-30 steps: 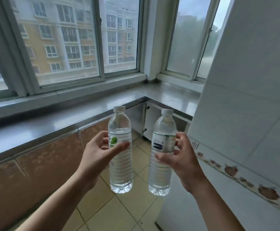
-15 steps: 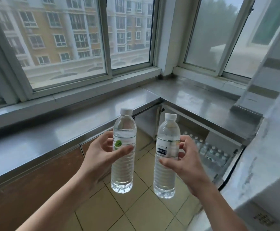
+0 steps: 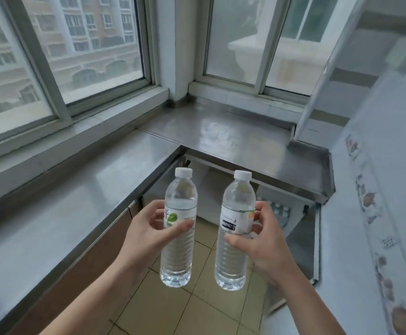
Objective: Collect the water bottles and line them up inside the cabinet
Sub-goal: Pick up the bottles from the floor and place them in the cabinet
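Two bottles in hand, both upright, white caps on, side by side but not touching. My left hand (image 3: 146,234) grasps the green-leaf bottle (image 3: 178,228), fingers (image 3: 157,215) wrapped round the label, thumb across its front. My right hand (image 3: 263,240) grasps the white-label bottle (image 3: 235,229) the same way at mid-body.

Steel counter (image 3: 76,197) runs in an L under the windows (image 3: 95,44): long leg on my left, short leg straight ahead, meeting in the corner. Surface bare and reflective, raised lip along its right end. Brown cabinet fronts under the left leg.

Cabinet (image 3: 221,189) under the short leg stands open, its door (image 3: 303,245) swung out on the right. Inside, a cluster of stored bottles (image 3: 279,211) shows at the back right, white caps only; count unclear.

Tiled floor (image 3: 173,308) is clear between me and the opening. White tiled wall (image 3: 378,213) close on my right, narrowing the way; counter edge close on my left.
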